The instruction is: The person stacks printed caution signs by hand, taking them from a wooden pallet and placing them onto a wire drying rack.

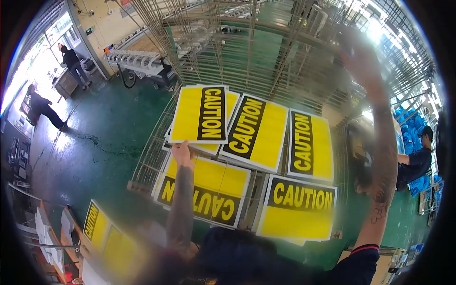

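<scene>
On the wire rack (137, 185), your left hand (182, 154) pinches the top-left caution sign (186, 115), so a quick tug might drag the signs under it (232, 101), while your raised right hand (359, 59) is too blurry to tell open from closed.

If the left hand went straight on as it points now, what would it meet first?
Most likely the upper-left CAUTION sign, whose lower edge the left hand appears to pinch; exact depth is unclear.

caution signs (270, 137): smooth, plastic-looking | wire rack (209, 78): metal | floor (109, 126): smooth, glossy | sleeve (363, 256): matt cloth
</scene>
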{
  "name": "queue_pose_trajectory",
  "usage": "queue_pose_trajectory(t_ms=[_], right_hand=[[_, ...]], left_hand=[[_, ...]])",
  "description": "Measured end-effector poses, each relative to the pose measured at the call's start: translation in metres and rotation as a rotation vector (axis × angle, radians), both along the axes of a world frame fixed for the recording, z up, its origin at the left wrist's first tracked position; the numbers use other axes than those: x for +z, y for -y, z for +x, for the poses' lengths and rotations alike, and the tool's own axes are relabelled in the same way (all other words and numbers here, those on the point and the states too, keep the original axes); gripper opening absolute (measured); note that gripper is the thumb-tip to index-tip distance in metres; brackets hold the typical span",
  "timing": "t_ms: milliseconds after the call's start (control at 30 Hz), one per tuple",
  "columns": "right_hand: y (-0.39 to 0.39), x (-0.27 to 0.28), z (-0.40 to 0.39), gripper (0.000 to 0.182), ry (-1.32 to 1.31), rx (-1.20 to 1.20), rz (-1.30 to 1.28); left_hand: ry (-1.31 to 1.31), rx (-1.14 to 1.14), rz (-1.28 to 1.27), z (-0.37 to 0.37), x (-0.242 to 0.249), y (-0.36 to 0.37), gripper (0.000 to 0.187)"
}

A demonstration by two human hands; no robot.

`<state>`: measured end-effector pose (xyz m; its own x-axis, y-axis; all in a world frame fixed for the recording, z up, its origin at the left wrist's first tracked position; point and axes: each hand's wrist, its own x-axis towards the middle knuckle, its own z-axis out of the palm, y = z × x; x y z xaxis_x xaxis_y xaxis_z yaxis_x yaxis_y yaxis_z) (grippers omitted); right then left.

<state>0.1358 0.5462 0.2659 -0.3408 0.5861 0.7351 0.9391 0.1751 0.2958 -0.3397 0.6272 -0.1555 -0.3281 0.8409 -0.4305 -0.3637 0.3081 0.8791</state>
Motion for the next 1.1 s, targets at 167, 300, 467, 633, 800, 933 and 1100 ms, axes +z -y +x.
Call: queue_pose_trajectory(t_ms=[167,300,467,633,800,933,1100], right_hand=[[-0.001,0.000,-0.001,0.044,0.004,-0.008,-0.031],[-0.005,-0.002,0.003,0.043,0.009,-0.011,-0.016],[0.000,-0.007,0.001,0.043,-0.016,-0.031,0.000],[-0.007,-0.010,0.010,0.042,0.069,-0.033,0.042],[-0.012,-0.010,0.011,0.040,0.082,-0.011,0.092],[-0.016,-0.012,0.012,0.041,0.089,-0.010,0.113],[-0.012,-0.014,0.003,0.044,-0.010,0.000,0.048]], left_hand=[[-0.032,0.022,0.018,0.006,0.025,0.014,0.029],[0.160,0.038,0.139,-0.006,0.003,0.019,0.042],[0.241,-0.050,0.193,-0.015,0.017,0.035,0.067],[0.266,-0.134,0.148,-0.024,0.009,0.042,0.053],[0.230,-0.133,0.086,-0.024,0.014,0.045,0.043],[0.169,-0.042,0.077,-0.011,0.025,0.041,0.036],[-0.014,0.010,0.020,-0.002,0.004,0.014,0.062]])
